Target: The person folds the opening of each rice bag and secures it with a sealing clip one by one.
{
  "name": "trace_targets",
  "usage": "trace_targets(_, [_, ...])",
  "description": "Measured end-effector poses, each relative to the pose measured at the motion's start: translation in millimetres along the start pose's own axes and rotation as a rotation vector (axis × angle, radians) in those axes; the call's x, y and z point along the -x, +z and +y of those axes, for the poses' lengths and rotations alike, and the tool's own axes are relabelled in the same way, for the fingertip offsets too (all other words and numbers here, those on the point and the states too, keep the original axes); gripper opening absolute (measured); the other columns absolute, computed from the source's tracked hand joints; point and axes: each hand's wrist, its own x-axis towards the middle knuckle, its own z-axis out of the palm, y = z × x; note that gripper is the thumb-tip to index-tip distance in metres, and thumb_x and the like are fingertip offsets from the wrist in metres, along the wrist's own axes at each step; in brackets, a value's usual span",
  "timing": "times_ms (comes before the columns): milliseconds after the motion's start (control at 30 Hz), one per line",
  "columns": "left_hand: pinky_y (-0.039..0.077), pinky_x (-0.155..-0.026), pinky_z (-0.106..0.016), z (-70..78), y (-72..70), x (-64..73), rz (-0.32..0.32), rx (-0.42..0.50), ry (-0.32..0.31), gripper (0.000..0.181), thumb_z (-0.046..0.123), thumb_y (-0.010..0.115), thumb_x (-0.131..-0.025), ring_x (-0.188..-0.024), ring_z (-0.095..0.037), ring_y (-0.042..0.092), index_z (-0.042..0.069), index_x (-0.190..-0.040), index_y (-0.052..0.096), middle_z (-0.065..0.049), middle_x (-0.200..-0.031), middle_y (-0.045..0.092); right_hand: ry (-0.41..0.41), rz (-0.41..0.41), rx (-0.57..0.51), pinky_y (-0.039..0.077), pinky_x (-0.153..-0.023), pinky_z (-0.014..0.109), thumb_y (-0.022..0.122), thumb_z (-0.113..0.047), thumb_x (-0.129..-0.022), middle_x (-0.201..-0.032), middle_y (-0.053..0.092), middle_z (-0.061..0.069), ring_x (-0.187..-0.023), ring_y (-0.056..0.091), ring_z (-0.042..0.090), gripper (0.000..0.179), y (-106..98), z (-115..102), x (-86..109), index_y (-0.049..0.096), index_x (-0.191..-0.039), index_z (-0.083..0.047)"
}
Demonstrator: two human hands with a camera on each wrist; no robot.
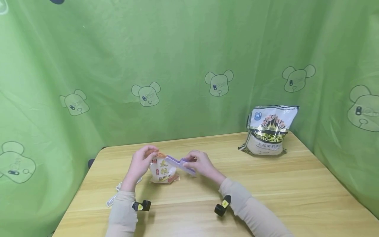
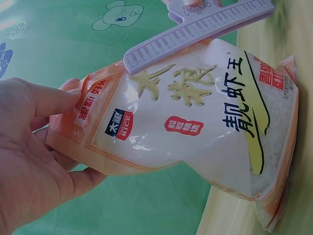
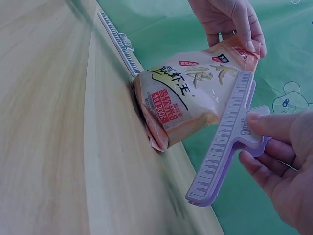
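A small white and orange rice bag [image 2: 166, 127] stands on the wooden table, its lower part filled with grains. My left hand [image 1: 142, 161] pinches the bag's orange top edge between thumb and fingers. In my right hand [image 1: 201, 164] is a long purple bag clip [image 3: 222, 142] with a piano-key pattern, pinched by its handle. The far end of the clip overlaps the upper side of the bag in the right wrist view. Behind the bag in that view lies a white clip [image 3: 117, 41] with the same key pattern, close by my left forearm in the head view.
A larger rice bag [image 1: 267, 131] with a white top stands at the back right of the table [image 1: 225, 204]. A green curtain [image 1: 177, 49] with bear-head prints hangs behind the table and along both sides.
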Motion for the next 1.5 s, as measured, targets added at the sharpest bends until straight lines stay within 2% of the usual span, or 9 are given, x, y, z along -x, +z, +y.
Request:
trace_targets(300, [0.047, -0.094, -0.037, 0.7, 0.0, -0.2, -0.009, 0.0, 0.0, 0.015, 0.015, 0.056, -0.087, -0.104, -0.021, 0.06, 0.012, -0.101, 0.06, -0.007, -0.108, 0.065, -0.055, 0.0, 0.024, 0.053, -0.069, 0.02, 0.075, -0.02, -0.069, -0.086, 0.065, 0.001, -0.077, 0.06, 0.012, 0.018, 4.4, -5.1, -4.2, 0.066, -0.084, -0.013])
trace_targets(567, [0.047, -0.094, -0.036, 1.8, -0.8, 0.1, -0.013, -0.006, -0.003, 0.014, 0.014, 0.055, -0.087, -0.103, -0.019, 0.06, 0.014, -0.101, 0.06, -0.006, -0.109, 0.064, -0.029, -0.002, -0.004, 0.053, -0.07, 0.019, 0.074, -0.017, -0.07, -0.087, 0.065, 0.006, -0.079, 0.06, 0.015, 0.019, 4.0, -15.9, -1.1, 0.066, -0.084, -0.008])
trace_targets(633, [0.047, -0.094, -0.036, 2.0, -1.0, -0.3, -0.014, -0.006, -0.004, 0.014, 0.014, 0.055, -0.087, -0.103, -0.018, 0.06, 0.015, -0.1, 0.06, -0.005, -0.108, 0.064, -0.019, 0.002, -0.006, 0.053, -0.071, 0.02, 0.074, -0.016, -0.069, -0.086, 0.065, 0.006, -0.079, 0.06, 0.016, 0.018, 4.6, -15.3, -1.4, 0.066, -0.084, -0.008])
trace_targets(700, [0.048, -0.093, -0.036, 2.2, -0.9, -0.6, -0.017, -0.007, -0.002, 0.014, 0.013, 0.055, -0.087, -0.102, -0.018, 0.061, 0.015, -0.1, 0.06, -0.005, -0.108, 0.064, -0.021, 0.015, -0.013, 0.053, -0.07, 0.019, 0.075, -0.018, -0.068, -0.085, 0.064, 0.002, -0.078, 0.06, 0.013, 0.018, 7.6, -4.9, -4.5, 0.066, -0.082, -0.012])
trace_targets(1133, [0.046, -0.095, -0.038, -1.6, -0.1, -1.0, -0.017, 0.004, 0.002, 0.015, 0.01, 0.055, -0.086, -0.105, -0.022, 0.059, 0.012, -0.1, 0.059, -0.007, -0.109, 0.064, -0.022, 0.029, -0.045, 0.054, -0.07, 0.02, 0.075, -0.018, -0.068, -0.083, 0.065, 0.001, -0.076, 0.06, 0.012, 0.018, 4.5, -3.9, -1.5, 0.066, -0.082, -0.012])
trace_targets(1333, [0.044, -0.097, -0.04, 0.2, -0.8, 1.1, -0.009, 0.015, 0.001, 0.013, 0.011, 0.055, -0.087, -0.108, -0.023, 0.058, 0.012, -0.1, 0.06, -0.007, -0.111, 0.063, -0.045, -0.011, -0.034, 0.054, -0.071, 0.02, 0.075, -0.022, -0.068, -0.085, 0.065, 0.0, -0.078, 0.06, 0.012, 0.019, 3.0, -5.2, -5.4, 0.066, -0.084, -0.014])
trace_targets(1500, [0.044, -0.097, -0.04, 0.5, -0.7, 0.8, -0.024, 0.037, -0.004, 0.014, 0.012, 0.055, -0.087, -0.107, -0.024, 0.059, 0.011, -0.1, 0.06, -0.009, -0.11, 0.063, -0.071, -0.021, -0.057, 0.054, -0.071, 0.021, 0.075, -0.022, -0.068, -0.086, 0.065, 0.003, -0.078, 0.06, 0.013, 0.021, 5.8, -7.8, -7.7, 0.066, -0.085, -0.012])
